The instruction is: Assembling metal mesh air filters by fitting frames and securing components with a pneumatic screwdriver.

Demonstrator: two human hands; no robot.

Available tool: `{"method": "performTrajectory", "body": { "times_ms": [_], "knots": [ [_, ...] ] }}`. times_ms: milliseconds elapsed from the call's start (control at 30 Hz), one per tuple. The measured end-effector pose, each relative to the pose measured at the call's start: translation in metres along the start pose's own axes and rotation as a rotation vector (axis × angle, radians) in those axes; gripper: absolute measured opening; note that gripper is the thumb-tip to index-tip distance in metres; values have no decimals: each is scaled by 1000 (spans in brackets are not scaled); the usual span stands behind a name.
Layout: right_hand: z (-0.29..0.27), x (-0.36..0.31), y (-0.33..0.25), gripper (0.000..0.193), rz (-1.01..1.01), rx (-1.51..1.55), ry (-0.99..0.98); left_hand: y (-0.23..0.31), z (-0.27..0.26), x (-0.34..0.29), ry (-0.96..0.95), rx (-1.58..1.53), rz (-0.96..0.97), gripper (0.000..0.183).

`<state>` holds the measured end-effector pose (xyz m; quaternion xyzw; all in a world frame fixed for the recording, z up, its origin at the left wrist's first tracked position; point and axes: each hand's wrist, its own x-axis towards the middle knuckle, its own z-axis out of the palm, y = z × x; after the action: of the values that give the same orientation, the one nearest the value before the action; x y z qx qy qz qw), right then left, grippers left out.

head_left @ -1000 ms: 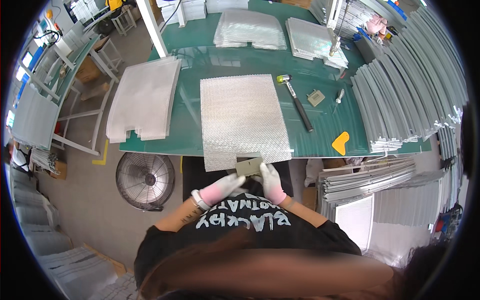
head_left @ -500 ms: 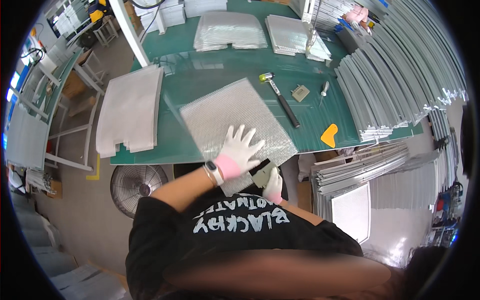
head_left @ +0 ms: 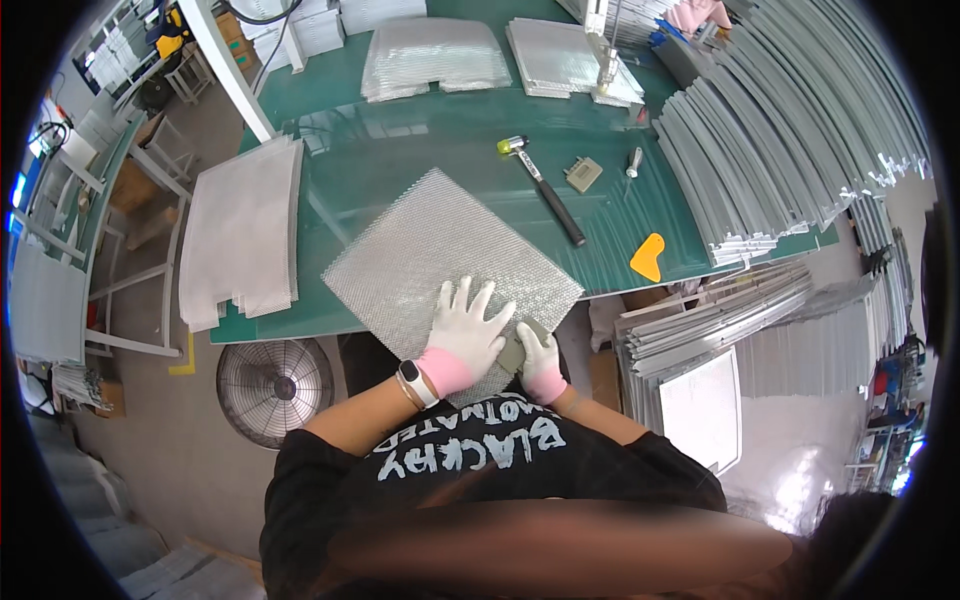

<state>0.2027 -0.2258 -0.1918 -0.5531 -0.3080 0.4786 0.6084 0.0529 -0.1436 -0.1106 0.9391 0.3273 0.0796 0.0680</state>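
A silvery mesh-textured sheet (head_left: 430, 235) lies askew on the green table, its near corner hanging over the front edge towards my body. My left hand (head_left: 468, 328), in a white glove with a pink cuff, rests flat on the near part of it, fingers spread. Just to the right, my gloved right hand (head_left: 541, 362) is closed around a grey-green flat block (head_left: 513, 355). The block is at the sheet's near right edge; my fingers cover part of it, and whether it touches the sheet I cannot tell.
Beyond the sheet lie a hammer (head_left: 545, 195), a beige-grey block (head_left: 583, 174), a screwdriver (head_left: 634, 162) and a yellow angled piece (head_left: 648, 257). Stacked panels (head_left: 242, 230) stand at left, long metal strips (head_left: 790, 130) at right. A floor fan (head_left: 275, 392) sits below left.
The sheet has turned and shifted left and nearer to me, with my left hand still flat on it. My right hand has brought the grey-green block closer to my left hand.
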Motion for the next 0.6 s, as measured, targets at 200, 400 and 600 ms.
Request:
{"method": "performTrajectory", "body": {
  "times_ms": [200, 400, 600],
  "knots": [
    [-5, 31, -20, 48, 494, -232, -685, -50, -4, 21, -63, 90, 102, 47],
    [-92, 78, -37, 41, 167, -1723, -380, -92, -39, 44, 122, 231, 190, 43],
    [-184, 98, -49, 24, 534, -1730, -25, -17, -15, -10, 114, -565, 510, 27]
  ]
}}
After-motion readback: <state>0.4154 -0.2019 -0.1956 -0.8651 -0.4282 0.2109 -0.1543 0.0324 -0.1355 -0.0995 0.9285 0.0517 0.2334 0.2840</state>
